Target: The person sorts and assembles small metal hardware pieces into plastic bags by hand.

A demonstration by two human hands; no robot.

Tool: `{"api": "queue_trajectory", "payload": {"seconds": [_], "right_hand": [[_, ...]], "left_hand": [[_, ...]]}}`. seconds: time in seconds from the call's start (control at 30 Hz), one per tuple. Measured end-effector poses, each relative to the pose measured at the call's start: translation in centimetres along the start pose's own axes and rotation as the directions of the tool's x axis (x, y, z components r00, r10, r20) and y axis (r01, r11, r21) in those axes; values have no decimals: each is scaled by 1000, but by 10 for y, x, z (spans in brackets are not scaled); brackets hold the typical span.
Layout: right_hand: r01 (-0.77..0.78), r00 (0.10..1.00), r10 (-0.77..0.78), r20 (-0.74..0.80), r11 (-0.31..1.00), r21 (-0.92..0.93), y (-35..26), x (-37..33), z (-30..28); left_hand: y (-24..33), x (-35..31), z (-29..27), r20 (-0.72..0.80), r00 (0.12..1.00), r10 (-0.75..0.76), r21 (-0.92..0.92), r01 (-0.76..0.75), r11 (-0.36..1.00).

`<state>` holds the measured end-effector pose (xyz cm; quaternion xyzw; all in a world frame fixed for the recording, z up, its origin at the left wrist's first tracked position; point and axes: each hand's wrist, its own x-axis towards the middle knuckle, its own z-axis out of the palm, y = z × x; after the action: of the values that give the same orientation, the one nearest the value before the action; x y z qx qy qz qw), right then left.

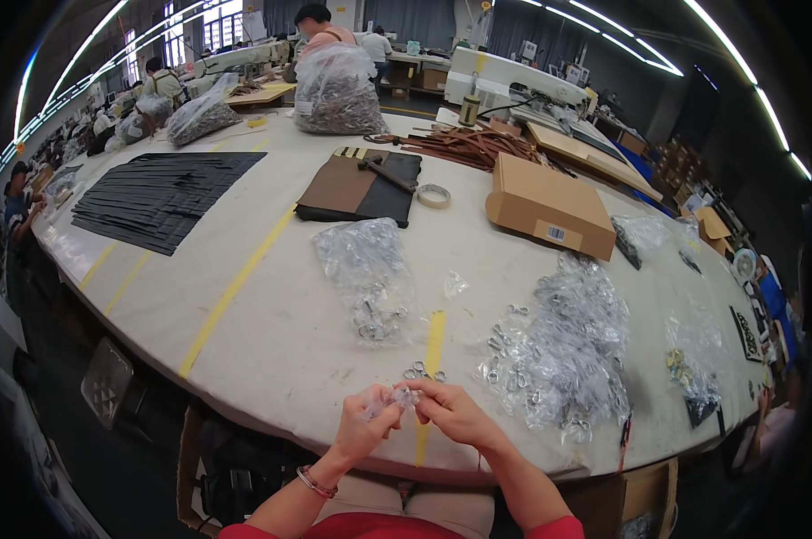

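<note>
At the table's near edge, a small crumpled clear plastic bag [404,396] is pinched between my two hands. My left hand [366,426] is closed around one side of it, and my right hand [453,411] grips the other side with bent fingers. Whatever lies inside the bag is too small to make out. Just beyond my fingers are several loose metal clasps [419,371], beside a yellow tape strip. A large heap of small clear bags with metal hardware [572,346] spreads to the right. Ahead lies a bigger clear bag [366,274] with metal pieces in its near end.
A cardboard box [550,205] stands beyond the heap. Farther back are a tape roll [434,197], a hammer [388,175] on dark sheets, brown straps [478,144] and filled bags [338,94]. Black strips [163,198] cover the left. Other people work around the room.
</note>
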<state>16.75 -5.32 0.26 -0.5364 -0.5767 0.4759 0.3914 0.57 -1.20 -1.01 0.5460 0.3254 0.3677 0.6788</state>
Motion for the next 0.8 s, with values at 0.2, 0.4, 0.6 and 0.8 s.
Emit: {"api": "queue_trajectory", "payload": {"seconds": [0.2,0.4,0.6,0.8], "right_hand": [[-13,996,-42,-77,796,-605,-20,-8,2],[-263,956,225,188,941,212,-23,-7,-1],[-145,989,142,32,982,121,4,-4,-2],[-102,995,90,-48,878,-468,-22,-10,-5]], "left_hand": [[-4,4,-4,-95,989,-110,-64,105,992],[-10,3,0,-59,998,28,94,-23,995],[0,-1,-1,13,997,-71,141,68,988],[-8,4,-9,99,947,-305,-364,320,875]]}}
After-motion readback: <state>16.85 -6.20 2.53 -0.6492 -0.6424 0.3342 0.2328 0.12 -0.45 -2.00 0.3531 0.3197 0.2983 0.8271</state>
